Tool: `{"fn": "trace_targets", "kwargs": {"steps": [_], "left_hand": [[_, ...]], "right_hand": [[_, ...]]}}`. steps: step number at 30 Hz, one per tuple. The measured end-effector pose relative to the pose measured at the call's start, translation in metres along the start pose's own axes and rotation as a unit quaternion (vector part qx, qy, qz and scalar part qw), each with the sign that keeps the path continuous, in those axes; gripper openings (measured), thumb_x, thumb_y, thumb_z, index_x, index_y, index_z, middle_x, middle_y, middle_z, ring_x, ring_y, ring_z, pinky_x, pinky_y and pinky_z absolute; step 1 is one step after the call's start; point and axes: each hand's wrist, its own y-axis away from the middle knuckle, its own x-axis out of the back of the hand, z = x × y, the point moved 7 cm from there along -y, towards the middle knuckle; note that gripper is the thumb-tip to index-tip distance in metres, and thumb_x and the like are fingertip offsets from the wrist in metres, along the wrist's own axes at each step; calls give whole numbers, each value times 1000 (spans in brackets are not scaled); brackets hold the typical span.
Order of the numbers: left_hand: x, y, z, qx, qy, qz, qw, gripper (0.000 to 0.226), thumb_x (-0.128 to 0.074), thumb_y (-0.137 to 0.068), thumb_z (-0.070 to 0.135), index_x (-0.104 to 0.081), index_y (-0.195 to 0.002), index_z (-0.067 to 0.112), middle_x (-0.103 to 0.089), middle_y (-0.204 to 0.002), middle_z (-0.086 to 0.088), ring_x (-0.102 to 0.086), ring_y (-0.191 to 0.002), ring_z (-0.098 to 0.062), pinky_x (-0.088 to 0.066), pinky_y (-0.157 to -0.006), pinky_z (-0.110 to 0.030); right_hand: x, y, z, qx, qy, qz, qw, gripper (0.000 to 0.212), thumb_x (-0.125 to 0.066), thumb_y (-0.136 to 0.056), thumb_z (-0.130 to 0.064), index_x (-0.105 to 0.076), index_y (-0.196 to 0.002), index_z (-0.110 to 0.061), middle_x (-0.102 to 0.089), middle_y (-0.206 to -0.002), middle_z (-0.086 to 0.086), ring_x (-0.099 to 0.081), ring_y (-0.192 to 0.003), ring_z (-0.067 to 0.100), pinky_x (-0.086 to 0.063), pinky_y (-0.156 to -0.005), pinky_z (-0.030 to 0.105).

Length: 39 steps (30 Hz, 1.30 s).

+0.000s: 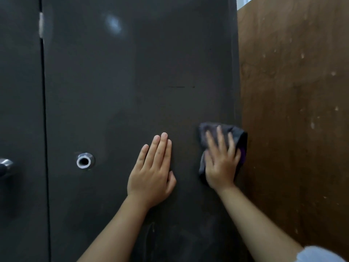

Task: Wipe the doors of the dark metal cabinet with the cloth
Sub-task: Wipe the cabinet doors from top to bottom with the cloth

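Observation:
The dark metal cabinet's right door (pixel 132 82) fills most of the view, and its left door (pixel 20 91) shows at the far left past a narrow vertical gap. My right hand (pixel 221 159) lies flat with fingers spread on a dark grey cloth (pixel 236 133) that has a purple edge, pressing it against the right door's right edge. Flat on the bare door, just left of the cloth, rests my left hand (pixel 153 169), its fingers together and nothing in it.
A round metal lock hole (pixel 84 161) sits in the right door at hand height. A metal handle (pixel 4 166) sticks out of the left door. A brown wooden panel (pixel 294 110) stands immediately right of the cabinet. A pale smudge (pixel 113 25) marks the door's upper part.

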Motion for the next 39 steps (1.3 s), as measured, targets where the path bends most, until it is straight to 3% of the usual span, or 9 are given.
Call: {"fn": "trace_targets", "kwargs": {"steps": [4, 7, 9, 12, 17, 23, 31, 36, 39], "left_hand": [[1, -1, -1, -8, 2, -12, 1000, 68, -35, -79, 32, -36, -138, -1, -31, -147, -19, -31, -135, -32, -23, -109, -43], [1, 1, 0, -17, 4, -23, 1000, 66, -33, -79, 31, -38, -138, 0, -31, -146, -19, -32, -135, -32, -23, -110, -43], [2, 1, -2, -17, 5, -27, 999, 65, -32, -79, 31, -41, -136, 1, -35, -145, -18, -34, -134, -31, -24, -110, -42], [2, 0, 1, -18, 0, -36, 999, 65, -31, -78, 32, -44, -136, 3, -37, -144, -17, -35, -134, -29, -25, -111, -41], [-1, 0, 0, -21, 1, -43, 999, 65, -30, -80, 31, -41, -138, 3, -34, -146, -17, -32, -135, -29, -26, -109, -44], [-1, 0, 1, -20, -15, -29, 999, 65, -28, -81, 31, -37, -138, 3, -33, -146, -17, -32, -136, -29, -25, -109, -44], [2, 1, 0, -21, -23, 0, 1000, 65, -32, -82, 32, -40, -138, 0, -33, -147, -18, -31, -136, -30, -26, -109, -45], [5, 1, 0, -14, -22, 14, 1000, 65, -38, -80, 30, -40, -138, 0, -34, -147, -17, -32, -136, -30, -29, -110, -44], [7, 3, -2, -24, -6, 17, 1000, 65, -40, -81, 29, -39, -138, -1, -33, -147, -17, -30, -137, -30, -27, -111, -43]], "right_hand": [[-24, 111, -36, 150, 24, -37, 988, 42, -30, -97, -41, -37, -138, -35, -19, -157, -6, -23, -139, 29, -25, -100, 58], [-31, 135, -34, 155, 29, -58, 986, 40, -20, -100, -44, -41, -134, -38, -8, -158, -12, -10, -145, 20, -24, -99, 51], [-30, 122, -36, 161, 50, -54, 984, 38, -23, -99, -43, -41, -132, -38, -10, -158, -12, -18, -142, 22, -25, -98, 52], [-22, 87, -29, 113, 75, -36, 990, 46, -38, -86, -37, -41, -131, -32, -28, -152, 0, -32, -130, 30, -34, -92, 63], [-10, 39, -10, -58, 35, -15, 998, 50, -34, -88, -35, -47, -136, -24, -38, -146, 14, -29, -132, 34, -30, -92, 68], [-9, 38, -12, -34, 44, -2, 998, 49, -34, -90, -35, -40, -137, -28, -36, -147, 13, -33, -132, 41, -31, -93, 67], [-11, 71, -25, 270, 76, -6, 960, 46, -44, -88, -36, -40, -134, -35, -38, -147, 6, -30, -132, 33, -28, -97, 57], [-6, 15, -21, 109, 42, 8, 993, 49, -39, -89, -36, -41, -138, -35, -33, -149, 10, -24, -137, 37, -16, -102, 69], [-4, 5, -21, 25, 8, 9, 1000, 47, -36, -91, -35, -46, -137, -29, -33, -150, 11, -24, -137, 43, -21, -102, 68]]}}
